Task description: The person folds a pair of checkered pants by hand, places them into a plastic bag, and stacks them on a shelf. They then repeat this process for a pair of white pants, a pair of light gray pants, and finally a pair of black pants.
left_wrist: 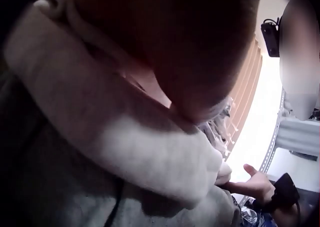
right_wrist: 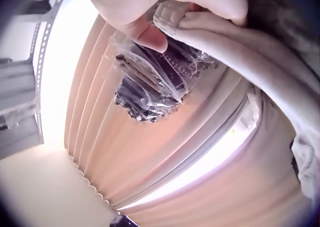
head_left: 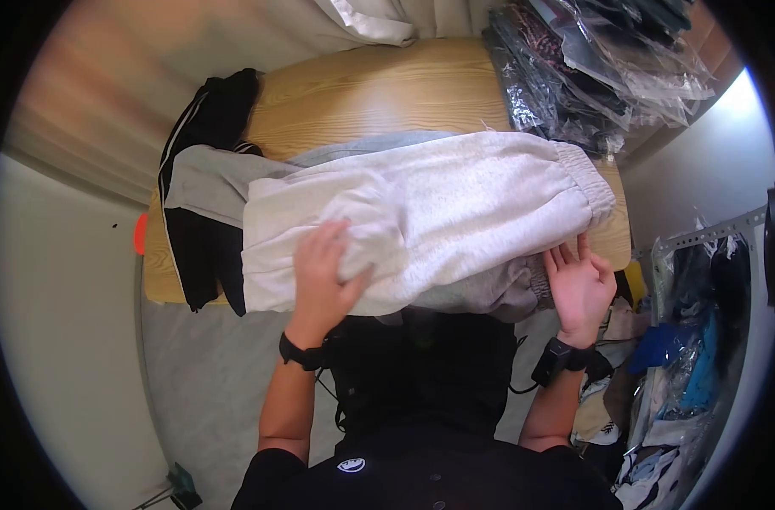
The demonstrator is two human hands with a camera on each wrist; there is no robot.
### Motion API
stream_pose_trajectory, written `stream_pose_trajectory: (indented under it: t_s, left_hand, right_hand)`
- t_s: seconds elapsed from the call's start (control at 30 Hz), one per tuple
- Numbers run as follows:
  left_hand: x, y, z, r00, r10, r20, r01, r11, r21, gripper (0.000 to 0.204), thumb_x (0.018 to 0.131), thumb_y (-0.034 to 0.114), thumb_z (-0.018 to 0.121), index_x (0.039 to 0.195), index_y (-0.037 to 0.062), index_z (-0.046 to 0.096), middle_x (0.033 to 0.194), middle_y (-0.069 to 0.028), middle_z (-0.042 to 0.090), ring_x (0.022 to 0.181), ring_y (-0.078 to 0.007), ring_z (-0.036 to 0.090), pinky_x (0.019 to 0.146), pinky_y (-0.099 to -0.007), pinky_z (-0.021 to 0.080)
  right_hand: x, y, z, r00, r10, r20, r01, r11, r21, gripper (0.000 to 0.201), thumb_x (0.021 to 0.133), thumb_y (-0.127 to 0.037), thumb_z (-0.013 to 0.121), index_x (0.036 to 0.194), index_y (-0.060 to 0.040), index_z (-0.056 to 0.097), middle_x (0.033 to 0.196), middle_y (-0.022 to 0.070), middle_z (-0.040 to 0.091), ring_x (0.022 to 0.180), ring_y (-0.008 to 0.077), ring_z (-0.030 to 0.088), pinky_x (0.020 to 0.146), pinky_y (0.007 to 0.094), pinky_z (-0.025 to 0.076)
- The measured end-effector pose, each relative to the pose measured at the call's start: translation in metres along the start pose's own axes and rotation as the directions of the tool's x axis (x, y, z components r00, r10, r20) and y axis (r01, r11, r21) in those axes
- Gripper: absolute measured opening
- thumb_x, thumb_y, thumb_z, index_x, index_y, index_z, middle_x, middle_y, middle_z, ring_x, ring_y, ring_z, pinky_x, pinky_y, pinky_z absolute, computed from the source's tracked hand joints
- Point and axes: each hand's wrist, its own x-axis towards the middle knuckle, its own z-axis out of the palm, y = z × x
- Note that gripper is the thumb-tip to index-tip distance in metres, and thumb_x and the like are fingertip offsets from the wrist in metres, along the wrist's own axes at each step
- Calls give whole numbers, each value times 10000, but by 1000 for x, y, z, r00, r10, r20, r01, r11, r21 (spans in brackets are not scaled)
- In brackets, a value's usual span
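Pale, light-grey sweatpants (head_left: 481,204) lie folded lengthwise across the table, their gathered elastic band (head_left: 587,183) at the right end. On their left part rests my left hand (head_left: 323,268), slightly blurred, fingers spread over the cloth and pressing a few creases. My right hand (head_left: 579,293) is palm up at the near edge below the elastic band. Its straight fingertips touch the cloth there, and the thumb (right_wrist: 150,38) stands apart from it. Darker grey trousers (head_left: 489,289) lie underneath, with a ribbed end showing beside the right hand.
Black trousers with white stripes (head_left: 202,127) lie at the table's left end. Clothes in clear plastic bags (head_left: 574,68) are piled at the back right. A curtain (head_left: 132,93) hangs behind the wooden table (head_left: 379,85). More bagged clothes (head_left: 676,365) fill a rack at right.
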Motion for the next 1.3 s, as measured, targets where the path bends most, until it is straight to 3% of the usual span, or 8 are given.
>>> stream_pose_trajectory:
  t_s: [0.17,0.27,0.37,0.67,0.83,0.93,1.03,1.3]
  left_hand:
    - [4,9,-14,940,0,342,14,999,-40,655,842,354,650,1368,15,456,1449,-184,424,1383,-380,330,1133,-550,192]
    - [7,-4,-15,995,53,86,-34,976,-215,679,845,386,649,1385,25,450,1459,-179,416,1399,-373,307,1134,-557,191]
    - [-1,-5,17,961,73,267,-138,963,233,672,866,406,628,1399,45,437,1499,-159,379,1410,-372,291,1146,-554,158]
    - [-25,0,-49,978,-145,153,204,832,-516,523,963,365,510,1362,32,463,1416,-150,479,1341,-325,418,1133,-501,253]
    - [-75,-46,-73,805,-592,-50,202,353,-914,573,1015,477,347,1369,35,432,1375,-160,501,1258,-284,496,1076,-459,356]
    - [-73,-62,-108,683,-730,-24,68,96,-993,693,996,595,283,1419,53,372,1400,-160,466,1271,-269,460,1059,-435,351]
    - [-73,-87,-119,536,-841,68,225,64,-972,609,1003,482,372,1434,52,368,1381,-122,496,1209,-222,513,1023,-404,389]
    - [-70,-93,-85,642,-743,-187,476,578,-663,891,812,80,742,1478,-16,158,1452,-208,351,1297,-272,419,1055,-367,381]
  right_hand:
    - [19,16,-19,1000,-10,-13,10,999,42,524,870,-233,620,1332,-45,461,1388,121,468,1314,280,401,1121,409,287]
    - [19,32,-7,998,-48,34,45,997,69,546,902,-260,587,1387,-58,437,1419,113,471,1337,288,387,1143,442,249]
    - [27,47,-3,989,-83,121,79,996,34,589,900,-331,582,1413,-86,427,1438,99,459,1345,295,386,1142,460,250]
    - [40,87,47,955,-108,277,185,945,-270,569,893,-311,556,1379,-39,440,1366,111,502,1272,285,473,1080,446,362]
    - [13,162,143,872,309,379,222,442,-869,548,888,-198,614,1365,0,432,1204,152,570,1154,249,560,959,383,473]
    - [-8,242,170,562,402,723,826,-318,-465,903,666,-277,793,1441,-98,366,1440,258,354,1361,400,314,1096,634,199]
    - [-1,301,108,509,567,648,860,-362,-359,927,665,-346,787,1450,-96,361,1471,236,344,1392,395,284,1072,710,129]
    - [-22,236,116,648,392,653,756,-436,-488,656,825,-339,652,1399,-91,457,1505,196,325,1421,391,241,1101,674,126]
